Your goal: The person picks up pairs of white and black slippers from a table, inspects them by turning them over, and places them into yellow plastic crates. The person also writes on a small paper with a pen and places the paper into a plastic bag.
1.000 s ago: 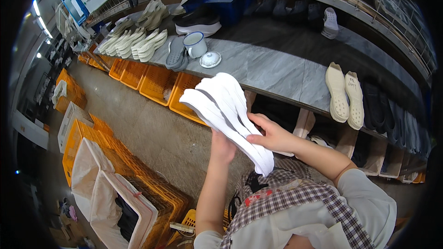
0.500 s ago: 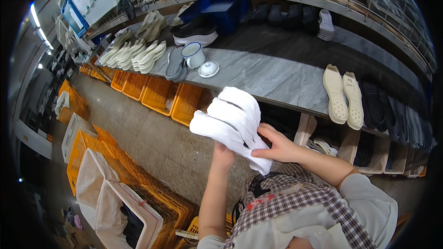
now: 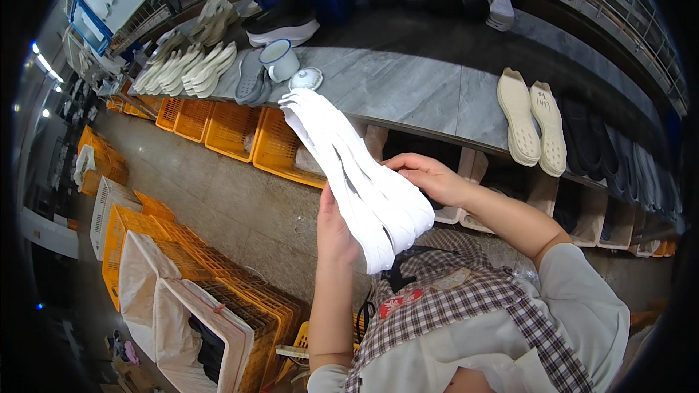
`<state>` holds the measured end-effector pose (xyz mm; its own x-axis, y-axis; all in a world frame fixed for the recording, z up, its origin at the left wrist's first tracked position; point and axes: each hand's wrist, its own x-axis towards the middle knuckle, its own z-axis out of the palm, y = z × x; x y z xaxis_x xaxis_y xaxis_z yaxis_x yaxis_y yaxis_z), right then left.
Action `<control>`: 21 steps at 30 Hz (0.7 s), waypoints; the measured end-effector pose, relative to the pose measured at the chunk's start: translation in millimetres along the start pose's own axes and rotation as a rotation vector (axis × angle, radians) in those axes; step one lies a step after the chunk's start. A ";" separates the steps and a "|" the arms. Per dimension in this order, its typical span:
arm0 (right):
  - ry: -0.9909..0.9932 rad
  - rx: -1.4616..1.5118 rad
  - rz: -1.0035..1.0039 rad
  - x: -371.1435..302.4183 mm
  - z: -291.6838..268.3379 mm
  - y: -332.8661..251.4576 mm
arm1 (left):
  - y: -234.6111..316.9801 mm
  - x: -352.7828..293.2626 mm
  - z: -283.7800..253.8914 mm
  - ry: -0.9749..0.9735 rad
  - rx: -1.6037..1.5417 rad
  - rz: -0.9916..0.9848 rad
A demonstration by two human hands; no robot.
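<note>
A stack of white shoe soles [image 3: 360,189] is held up before my body, close to the table's front edge. My left hand [image 3: 336,231] is closed on its left side, with the fingers partly hidden behind the soles. On the other side my right hand [image 3: 422,175] grips the stack's edge, its fingers curled and partly covered. The soles lie side by side, with thin dark gaps between them, and their far ends reach up near a small round lid [image 3: 305,78].
A grey marble-patterned table [image 3: 415,94] carries an enamel mug [image 3: 279,62], grey soles [image 3: 252,78], cream soles [image 3: 520,120] and dark soles [image 3: 590,135]. Orange crates [image 3: 231,133] stand beneath it. At lower left are more crates and a cloth-lined bin [image 3: 240,342]. Wire mesh runs behind the table.
The stack of white soles has turned in my hands, its far ends now pointing up toward the lid. Both hands have shifted their hold. The whole view has moved slightly.
</note>
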<state>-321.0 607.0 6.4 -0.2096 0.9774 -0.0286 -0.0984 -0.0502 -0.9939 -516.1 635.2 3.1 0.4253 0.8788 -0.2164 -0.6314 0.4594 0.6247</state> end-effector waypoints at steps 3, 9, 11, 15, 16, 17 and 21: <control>0.013 0.171 -0.001 -5.7 10.3 14.1 | -0.8 0.1 -5.7 0.008 0.006 0.025; -0.067 0.361 -0.082 -9.9 19.6 30.4 | -4.0 -0.2 -10.5 0.027 0.094 0.061; -0.064 0.353 -0.062 -11.4 19.9 33.0 | -5.9 -0.1 -13.0 0.044 0.144 0.051; -0.066 0.367 -0.080 -13.2 21.6 36.3 | -6.7 0.2 -18.9 -0.037 0.207 0.093; -0.071 0.368 -0.085 -13.4 21.9 36.7 | -6.4 -0.3 -19.8 -0.029 0.207 0.095; -0.075 0.368 -0.090 -13.4 22.2 36.8 | -6.1 -0.8 -20.2 -0.036 0.211 0.099; -0.076 0.317 -0.131 -12.9 23.6 35.1 | -5.8 -3.3 -16.4 -0.097 0.193 0.171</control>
<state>-344.7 587.7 -25.6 -0.2456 0.9623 0.1169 -0.4236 0.0020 -0.9059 -524.5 631.8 -12.1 0.3890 0.9208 -0.0282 -0.5681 0.2639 0.7795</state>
